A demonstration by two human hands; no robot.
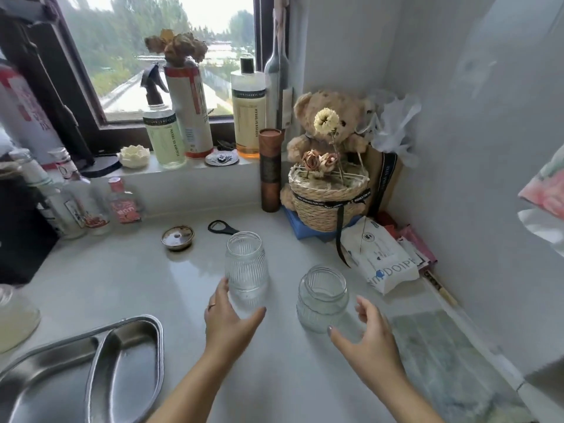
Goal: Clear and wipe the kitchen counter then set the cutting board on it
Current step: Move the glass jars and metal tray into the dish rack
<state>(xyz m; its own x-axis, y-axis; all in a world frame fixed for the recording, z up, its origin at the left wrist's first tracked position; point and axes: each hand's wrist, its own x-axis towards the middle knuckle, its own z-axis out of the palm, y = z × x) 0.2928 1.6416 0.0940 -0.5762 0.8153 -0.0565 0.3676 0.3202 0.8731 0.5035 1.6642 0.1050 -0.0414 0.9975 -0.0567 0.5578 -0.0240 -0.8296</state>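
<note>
The pale table (128,279) fills the middle of the view, with two ribbed glass jars standing upright on it near the front. The tall jar (245,270) has the left hand (227,323) cupped at its base, fingers (221,293) spread apart, the index against the glass on the left and the thumb curling under the front; they are not closed round it. The short jar (323,297) stands just to the right, apart from the tall one, and the right hand (367,337) is open beside it, fingers apart, thumb tip near the jar's base and the other fingers just off its right side. No cutting board can be made out. Behind the jars lie a round metal lid (177,237) and a black bottle opener (222,228). In the right corner a straw basket (328,198) holds dried flowers with a teddy bear (331,123) behind it, and a white pack of wipes (383,259) lies beside it. A greenish cloth (442,349) lies flat at the right edge. Bottles (91,206) stand at the left wall, more on the window sill (183,169), and a steel tray (125,364) sits at the front left.
</note>
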